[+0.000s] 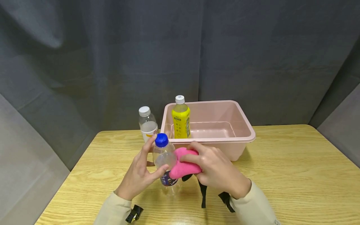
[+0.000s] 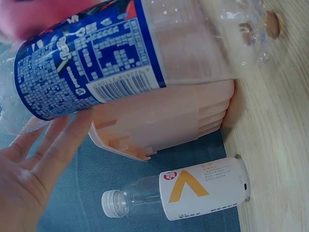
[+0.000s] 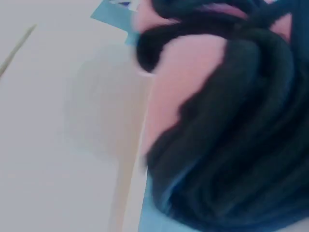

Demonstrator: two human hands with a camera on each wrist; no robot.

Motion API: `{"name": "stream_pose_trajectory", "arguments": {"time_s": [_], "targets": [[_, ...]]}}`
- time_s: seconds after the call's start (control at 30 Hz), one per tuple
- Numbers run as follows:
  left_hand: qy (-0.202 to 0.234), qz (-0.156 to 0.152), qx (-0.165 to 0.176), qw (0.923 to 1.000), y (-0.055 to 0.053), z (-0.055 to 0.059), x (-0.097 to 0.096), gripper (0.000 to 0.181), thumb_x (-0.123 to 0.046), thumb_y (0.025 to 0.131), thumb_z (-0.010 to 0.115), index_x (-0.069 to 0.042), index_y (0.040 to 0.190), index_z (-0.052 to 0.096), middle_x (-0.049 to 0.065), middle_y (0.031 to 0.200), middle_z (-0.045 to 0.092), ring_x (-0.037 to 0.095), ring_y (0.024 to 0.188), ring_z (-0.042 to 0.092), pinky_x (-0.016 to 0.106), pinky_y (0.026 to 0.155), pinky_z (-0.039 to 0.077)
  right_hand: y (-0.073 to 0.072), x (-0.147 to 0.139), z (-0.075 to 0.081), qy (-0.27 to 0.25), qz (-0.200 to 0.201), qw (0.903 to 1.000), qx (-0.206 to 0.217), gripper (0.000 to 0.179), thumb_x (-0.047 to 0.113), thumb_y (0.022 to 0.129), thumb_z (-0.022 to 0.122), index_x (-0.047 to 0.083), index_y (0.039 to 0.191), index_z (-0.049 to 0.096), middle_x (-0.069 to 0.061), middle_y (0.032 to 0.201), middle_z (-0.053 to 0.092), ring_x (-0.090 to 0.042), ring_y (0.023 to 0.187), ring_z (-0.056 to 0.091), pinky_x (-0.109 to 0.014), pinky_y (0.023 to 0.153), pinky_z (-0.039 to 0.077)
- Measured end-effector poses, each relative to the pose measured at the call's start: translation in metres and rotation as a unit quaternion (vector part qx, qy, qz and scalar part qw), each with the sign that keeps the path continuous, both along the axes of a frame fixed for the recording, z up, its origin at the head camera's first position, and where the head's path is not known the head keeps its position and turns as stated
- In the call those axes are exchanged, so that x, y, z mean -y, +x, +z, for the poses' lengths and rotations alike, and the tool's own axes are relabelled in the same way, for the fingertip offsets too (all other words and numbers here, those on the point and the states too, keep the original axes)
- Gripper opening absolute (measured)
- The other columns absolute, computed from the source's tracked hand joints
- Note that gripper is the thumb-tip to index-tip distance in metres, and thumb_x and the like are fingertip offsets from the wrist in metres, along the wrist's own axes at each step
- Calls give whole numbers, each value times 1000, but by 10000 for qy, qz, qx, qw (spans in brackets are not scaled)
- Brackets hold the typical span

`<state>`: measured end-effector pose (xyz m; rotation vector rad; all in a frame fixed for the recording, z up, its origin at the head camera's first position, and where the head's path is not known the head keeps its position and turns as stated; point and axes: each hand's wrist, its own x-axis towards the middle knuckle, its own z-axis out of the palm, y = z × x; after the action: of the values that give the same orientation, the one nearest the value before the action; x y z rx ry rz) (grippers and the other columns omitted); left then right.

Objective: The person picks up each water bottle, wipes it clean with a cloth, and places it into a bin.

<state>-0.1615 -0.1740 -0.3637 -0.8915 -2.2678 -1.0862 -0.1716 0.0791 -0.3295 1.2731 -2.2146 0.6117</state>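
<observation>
My left hand [image 1: 139, 175] holds a clear plastic bottle [image 1: 164, 157] with a blue cap [image 1: 161, 140], its thumb in front and its fingers along the far side. A dark blue label [image 2: 91, 63] with a barcode wraps the bottle. From the right, my right hand [image 1: 216, 167] grips a bunched pink cloth [image 1: 184, 171] against the bottle's side, partly covering the label. In the right wrist view, folded dark material [image 3: 222, 135] fills much of the blurred picture, with pink fabric [image 3: 188, 72] beside it.
Behind the hands stands a pale pink plastic tub [image 1: 234, 140], a yellow-labelled bottle [image 1: 181, 122] upright inside at its left end. A white-capped bottle [image 1: 146, 125] with a white label stands left of the tub. Black straps [image 1: 203, 195] hang by the right hand. Dark curtain [image 1: 253, 62] backs the wooden table [image 1: 292, 168].
</observation>
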Motion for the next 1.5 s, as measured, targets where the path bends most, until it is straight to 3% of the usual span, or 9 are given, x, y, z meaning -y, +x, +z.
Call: {"name": "stream_pose_trajectory", "arguments": {"time_s": [0.2,0.37,0.53,0.7,0.9,1.03,1.17,1.37,1.5], "targets": [[21,-10,-36,10000,1,0,0,80,-30,96,72,-12,156,23,25,133,57,39,106,63,27,66,60,-1,-1,6,-1320,271,9898,-462,48,-17,66,77,10,105,76,-11,106,63,-27,87,66,-38,74,61],[-37,-115,-167,9998,0,0,-1,77,-30,97,70,-15,156,23,24,131,58,38,104,63,31,65,61,2,3,9,-2338,532,9706,-223,49,-18,68,79,5,110,75,-15,111,63,-31,97,64,-34,88,57],[-34,-45,-55,10000,1,1,-1,77,-45,99,62,-13,157,21,25,134,56,39,107,63,31,67,61,3,6,9,-2306,553,9714,-143,50,-18,69,79,6,112,75,-15,113,63,-31,98,64,-42,84,59],[-24,-51,23,10000,1,2,-1,80,-42,98,65,-10,156,21,25,135,56,38,109,63,29,68,61,3,5,8,-2185,534,9743,-129,51,-19,68,79,7,112,75,-15,113,63,-31,98,64,-47,81,60],[6,-56,15,10000,0,1,0,85,-20,93,75,-11,157,21,25,134,56,39,108,62,30,68,61,5,4,9,-1566,264,9871,-222,48,-17,69,76,12,107,76,-12,111,63,-29,92,65,-41,74,61],[21,-51,-56,10000,-1,0,2,90,-4,86,77,-13,156,22,25,132,57,40,106,63,31,66,61,7,1,10,-770,-23,9969,-162,43,-12,71,78,16,103,77,-8,108,61,-23,84,63,-36,70,59],[5,-43,-87,10000,-1,0,3,90,-5,85,77,-12,156,22,26,133,57,41,105,64,28,66,60,6,-1,6,229,-73,9995,209,41,-11,71,77,20,97,77,-2,99,57,-14,71,55,-27,60,52],[-24,-25,-25,10000,0,0,2,90,-7,86,77,-14,156,21,27,136,55,43,106,63,25,67,59,-1,12,-20,1753,-53,9772,1195,35,-7,69,77,23,86,77,6,83,53,-8,66,46,-23,54,42],[-56,-57,-89,9999,-1,1,2,89,-10,88,76,-15,157,20,27,136,55,42,106,63,25,67,59,-4,20,-36,2265,-309,9638,1373,30,-7,70,76,22,75,72,8,76,48,-10,64,42,-25,53,40]]}}
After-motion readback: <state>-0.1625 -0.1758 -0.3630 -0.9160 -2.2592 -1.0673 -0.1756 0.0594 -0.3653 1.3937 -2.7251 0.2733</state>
